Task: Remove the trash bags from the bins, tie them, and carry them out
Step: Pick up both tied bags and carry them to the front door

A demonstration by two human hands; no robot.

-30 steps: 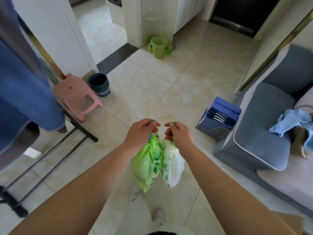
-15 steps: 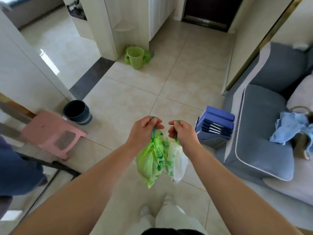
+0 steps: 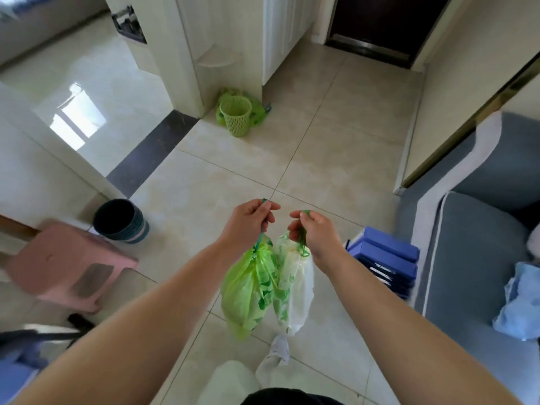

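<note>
Both bags look tied; the carrying-out step, I'd say.
The left hand (image 3: 248, 223) pinches the drawstring (image 3: 258, 239) of the green bag (image 3: 248, 290), the right hand (image 3: 314, 232) that of the white bag (image 3: 296, 290); next, the door (image 3: 380, 21) beyond the green bin (image 3: 235, 115).

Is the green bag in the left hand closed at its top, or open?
Closed. The green bag is cinched tight at its neck by the drawstring, which the left hand grips.

The floor (image 3: 321, 159) is glossy beige tile crossed by a dark strip (image 3: 152, 150). A green lattice bin (image 3: 236, 115) stands at the white pillar's base. A dark teal bin (image 3: 121, 220) stands just beside a pink stool (image 3: 67, 264). A rack of blue folders (image 3: 385, 258) stands against the grey sofa (image 3: 467, 258).
</note>
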